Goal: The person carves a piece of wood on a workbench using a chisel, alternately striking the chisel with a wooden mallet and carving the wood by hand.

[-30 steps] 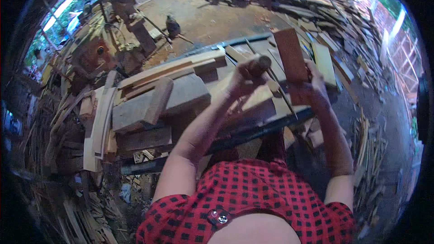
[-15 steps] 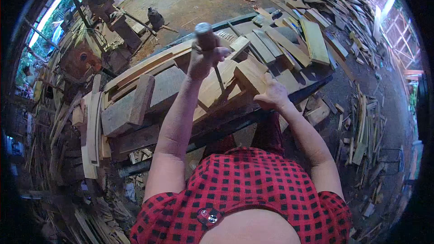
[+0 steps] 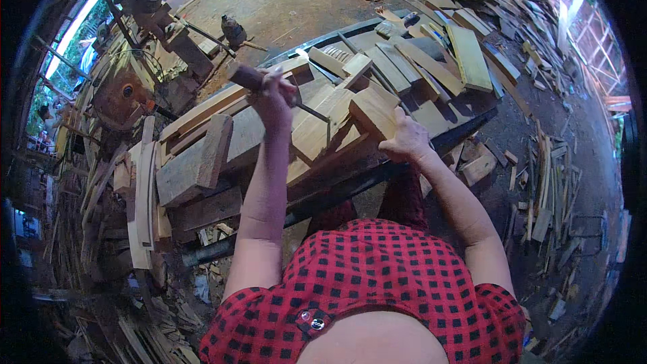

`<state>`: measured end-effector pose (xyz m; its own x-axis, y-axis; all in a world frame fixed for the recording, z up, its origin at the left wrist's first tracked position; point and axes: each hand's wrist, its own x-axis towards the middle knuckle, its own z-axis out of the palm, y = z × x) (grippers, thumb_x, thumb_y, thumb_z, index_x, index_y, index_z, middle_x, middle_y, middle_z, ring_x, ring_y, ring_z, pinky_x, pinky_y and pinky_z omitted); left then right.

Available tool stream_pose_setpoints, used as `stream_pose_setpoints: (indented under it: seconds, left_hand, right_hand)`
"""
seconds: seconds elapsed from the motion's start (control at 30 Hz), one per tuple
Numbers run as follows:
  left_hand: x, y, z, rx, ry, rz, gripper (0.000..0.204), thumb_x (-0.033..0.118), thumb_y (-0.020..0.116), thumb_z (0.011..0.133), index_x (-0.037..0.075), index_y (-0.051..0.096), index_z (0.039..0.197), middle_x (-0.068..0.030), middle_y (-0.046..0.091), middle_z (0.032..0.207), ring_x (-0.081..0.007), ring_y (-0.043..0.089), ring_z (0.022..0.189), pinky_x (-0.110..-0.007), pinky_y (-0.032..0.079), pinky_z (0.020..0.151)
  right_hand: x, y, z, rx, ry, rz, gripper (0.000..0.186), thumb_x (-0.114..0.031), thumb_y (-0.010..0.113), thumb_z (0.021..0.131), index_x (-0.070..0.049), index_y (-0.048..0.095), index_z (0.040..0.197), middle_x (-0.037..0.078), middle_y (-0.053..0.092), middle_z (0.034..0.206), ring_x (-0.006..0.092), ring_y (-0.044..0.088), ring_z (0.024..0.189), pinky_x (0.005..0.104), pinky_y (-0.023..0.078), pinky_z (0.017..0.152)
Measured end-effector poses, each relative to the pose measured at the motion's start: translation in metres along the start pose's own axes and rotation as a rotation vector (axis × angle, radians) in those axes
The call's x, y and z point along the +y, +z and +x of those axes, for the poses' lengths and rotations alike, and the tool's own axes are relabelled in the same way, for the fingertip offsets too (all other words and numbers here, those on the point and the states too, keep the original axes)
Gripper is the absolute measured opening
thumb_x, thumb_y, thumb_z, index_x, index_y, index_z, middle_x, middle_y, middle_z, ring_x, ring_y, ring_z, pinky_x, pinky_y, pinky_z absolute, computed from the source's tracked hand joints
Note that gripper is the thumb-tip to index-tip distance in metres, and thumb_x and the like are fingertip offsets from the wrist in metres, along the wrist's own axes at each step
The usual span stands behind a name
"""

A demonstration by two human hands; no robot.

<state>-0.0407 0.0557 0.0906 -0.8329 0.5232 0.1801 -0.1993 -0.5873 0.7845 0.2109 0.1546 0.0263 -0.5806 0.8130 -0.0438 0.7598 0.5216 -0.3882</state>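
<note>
The one view looks from the left of two head-worn fisheye cameras; it faces down and slightly forward, upright; the red-and-black checked cloth shirt (image 3: 377, 259) lies closest, the long, dark-edged wooden worktop (image 3: 465, 129) beyond it, the brown earthen floor (image 3: 296, 10) farther off; straight edges bend rimward.

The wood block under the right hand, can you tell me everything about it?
The wood block is thick and light brown, with straight edges, a paler top and a more orange side facing the person. It looks like bare wood. It lies at an angle among other boards. The right hand holds its right end; its underside is hidden.
</note>
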Motion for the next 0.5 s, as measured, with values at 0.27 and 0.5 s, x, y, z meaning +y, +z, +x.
stream_pose_setpoints:
  seconds: [0.27,0.5]
  left_hand:
    - [0.005,0.047,-0.056,-0.772,0.009,0.286,0.034,0.01,0.079,0.063,0.008,0.061,0.092,0.0032,0.054,0.082,-0.0087,0.052,0.077,-0.024,0.042,0.068]
    - [0.016,0.059,0.006,-1.118,-0.281,0.407,0.029,0.009,0.076,0.071,0.007,0.064,0.097,-0.002,0.064,0.087,-0.0101,0.059,0.081,-0.025,0.047,0.073]
  right_hand:
    - [0.001,-0.002,-0.001,-0.027,0.005,0.017,0.078,-0.041,0.076,0.054,-0.003,0.04,0.112,0.026,0.061,0.098,0.0433,0.06,0.094,0.0486,0.048,0.081]
    - [-0.002,-0.001,-0.001,-0.044,-0.003,-0.046,0.079,-0.042,0.075,0.058,-0.002,0.038,0.115,0.026,0.06,0.101,0.0407,0.061,0.094,0.0477,0.05,0.081]
